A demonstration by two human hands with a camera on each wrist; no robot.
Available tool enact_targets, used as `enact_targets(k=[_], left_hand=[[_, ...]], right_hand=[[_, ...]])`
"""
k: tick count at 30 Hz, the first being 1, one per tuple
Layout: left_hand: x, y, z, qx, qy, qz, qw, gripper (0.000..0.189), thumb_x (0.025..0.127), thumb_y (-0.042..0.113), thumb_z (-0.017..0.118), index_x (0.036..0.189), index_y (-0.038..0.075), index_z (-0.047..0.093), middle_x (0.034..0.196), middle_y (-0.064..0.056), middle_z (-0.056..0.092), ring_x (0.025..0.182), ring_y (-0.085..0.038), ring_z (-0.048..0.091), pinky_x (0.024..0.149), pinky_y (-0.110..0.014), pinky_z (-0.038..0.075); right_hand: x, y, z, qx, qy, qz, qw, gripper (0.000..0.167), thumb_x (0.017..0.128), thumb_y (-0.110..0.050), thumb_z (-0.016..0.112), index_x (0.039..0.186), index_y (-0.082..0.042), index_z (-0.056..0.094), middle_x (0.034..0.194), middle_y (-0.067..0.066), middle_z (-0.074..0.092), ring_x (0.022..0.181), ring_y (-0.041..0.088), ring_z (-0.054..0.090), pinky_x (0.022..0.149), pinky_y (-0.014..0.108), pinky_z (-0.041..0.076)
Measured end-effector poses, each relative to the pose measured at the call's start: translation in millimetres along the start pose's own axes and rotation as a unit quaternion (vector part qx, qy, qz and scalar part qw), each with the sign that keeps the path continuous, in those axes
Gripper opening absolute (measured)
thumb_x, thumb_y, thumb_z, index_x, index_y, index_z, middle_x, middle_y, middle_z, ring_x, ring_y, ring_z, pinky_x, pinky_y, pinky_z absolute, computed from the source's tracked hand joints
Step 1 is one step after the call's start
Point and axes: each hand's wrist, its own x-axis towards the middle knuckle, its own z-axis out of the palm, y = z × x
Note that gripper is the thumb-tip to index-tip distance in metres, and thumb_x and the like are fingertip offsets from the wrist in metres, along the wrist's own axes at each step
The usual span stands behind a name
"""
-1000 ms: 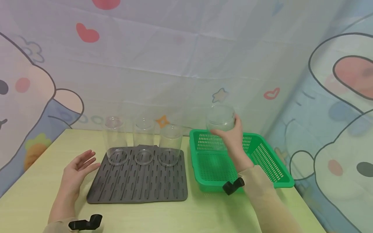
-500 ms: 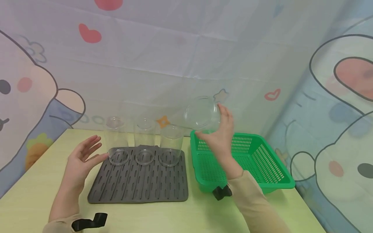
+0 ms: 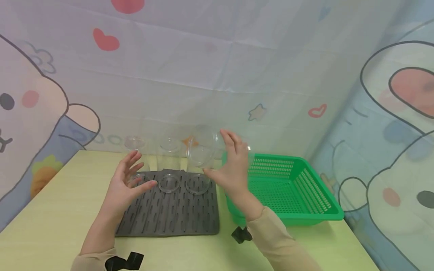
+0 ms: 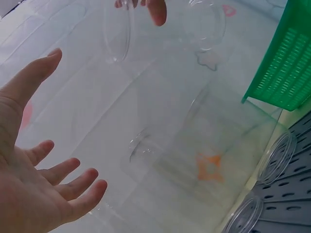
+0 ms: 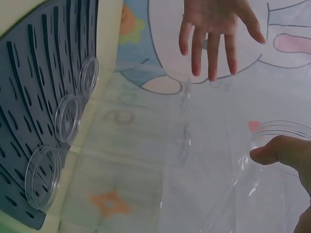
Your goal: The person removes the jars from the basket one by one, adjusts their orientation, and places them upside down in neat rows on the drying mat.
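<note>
My right hand [image 3: 234,173] grips a clear plastic or glass cup [image 3: 202,152], tilted on its side in the air, its ringed end pointing left. In the right wrist view the thumb [image 5: 279,151] presses beside the cup's rim. My left hand [image 3: 123,180] is held up with fingers spread and nothing in it, apart from the cup and in front of the leftmost standing cup. Three clear cups stand in a row along the back of a dark grey slotted mat [image 3: 173,218]: a left one [image 3: 135,143], a middle one [image 3: 169,183] and a right one [image 3: 197,184], partly behind the held cup.
A green perforated basket [image 3: 288,217] sits on the pale yellow table [image 3: 190,252], right of the mat. A printed cloth backdrop [image 3: 190,75] hangs behind the table and along its right side.
The right hand has carried the cup left from above the basket to near the mat, tipping it sideways. My left hand has moved right and up towards it, fingers still spread.
</note>
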Motion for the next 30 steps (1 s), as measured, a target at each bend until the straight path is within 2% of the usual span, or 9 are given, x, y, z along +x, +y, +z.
enact_targets(k=[3, 5, 7, 12, 18, 24, 30], left_hand=[[0.5, 0.0, 13.9, -0.004, -0.012, 0.001, 0.9999, 0.097, 0.086, 0.008, 0.074, 0.158, 0.018, 0.009, 0.163, -0.008, 0.018, 0.147, -0.031, 0.025, 0.112, -0.034, 0.039], [1.0, -0.5, 22.0, -0.014, -0.02, 0.0, 0.9997, 0.099, 0.086, 0.008, 0.074, 0.158, 0.019, 0.008, 0.163, -0.009, 0.016, 0.148, -0.033, 0.023, 0.114, -0.049, 0.035], [1.4, -0.9, 28.6, -0.025, -0.026, 0.001, 0.9993, 0.1, 0.085, 0.007, 0.074, 0.158, 0.02, 0.007, 0.164, -0.009, 0.014, 0.148, -0.034, 0.021, 0.115, -0.056, 0.031], [1.8, -3.2, 35.7, -0.039, -0.047, 0.006, 0.9981, 0.102, 0.085, 0.009, 0.075, 0.158, 0.025, 0.006, 0.164, -0.007, 0.012, 0.149, -0.036, 0.02, 0.115, -0.06, 0.03], [3.0, -7.9, 35.7, -0.05, -0.075, 0.017, 0.9958, 0.1, 0.086, 0.007, 0.074, 0.158, 0.021, 0.006, 0.164, -0.009, 0.012, 0.148, -0.037, 0.021, 0.113, -0.061, 0.032], [3.7, -11.4, 34.8, -0.034, -0.086, 0.007, 0.9957, 0.102, 0.085, 0.01, 0.076, 0.158, 0.022, 0.006, 0.164, -0.012, 0.012, 0.148, -0.04, 0.018, 0.112, -0.063, 0.032], [3.0, -13.7, 34.9, -0.014, -0.1, -0.003, 0.9949, 0.103, 0.084, 0.017, 0.078, 0.158, 0.026, 0.008, 0.163, -0.014, 0.013, 0.148, -0.041, 0.018, 0.112, -0.066, 0.03]], right_hand=[[-8.2, -1, 8, -0.013, -0.009, -0.027, 0.9995, 0.101, 0.052, -0.011, 0.091, 0.142, -0.009, 0.045, 0.141, 0.011, 0.045, 0.127, 0.035, 0.042, 0.109, 0.06, 0.032], [-13.5, -2, 12, -0.028, -0.016, -0.044, 0.9985, 0.101, 0.053, -0.012, 0.091, 0.142, -0.009, 0.045, 0.141, 0.011, 0.045, 0.129, 0.033, 0.042, 0.111, 0.061, 0.03], [-18.4, -4, 16, -0.05, -0.024, -0.061, 0.9966, 0.101, 0.054, -0.013, 0.091, 0.143, -0.01, 0.044, 0.141, 0.01, 0.044, 0.13, 0.032, 0.041, 0.111, 0.061, 0.03], [-29.6, -9, 24, -0.101, -0.043, -0.097, 0.9892, 0.1, 0.058, -0.018, 0.093, 0.144, -0.012, 0.043, 0.142, 0.01, 0.044, 0.136, 0.032, 0.039, 0.11, 0.069, 0.029], [-42.6, -12, 35, -0.134, -0.048, -0.129, 0.9814, 0.101, 0.057, -0.02, 0.094, 0.143, -0.015, 0.042, 0.141, 0.009, 0.045, 0.136, 0.033, 0.041, 0.106, 0.067, 0.035], [-52.5, -15, 45, -0.171, -0.05, -0.158, 0.9713, 0.1, 0.056, -0.02, 0.093, 0.142, -0.017, 0.044, 0.141, 0.008, 0.047, 0.136, 0.03, 0.041, 0.106, 0.064, 0.037], [-56.8, -18, 53, -0.189, -0.046, -0.174, 0.9655, 0.098, 0.053, -0.015, 0.09, 0.141, -0.017, 0.047, 0.141, 0.006, 0.049, 0.136, 0.028, 0.041, 0.108, 0.061, 0.038]])
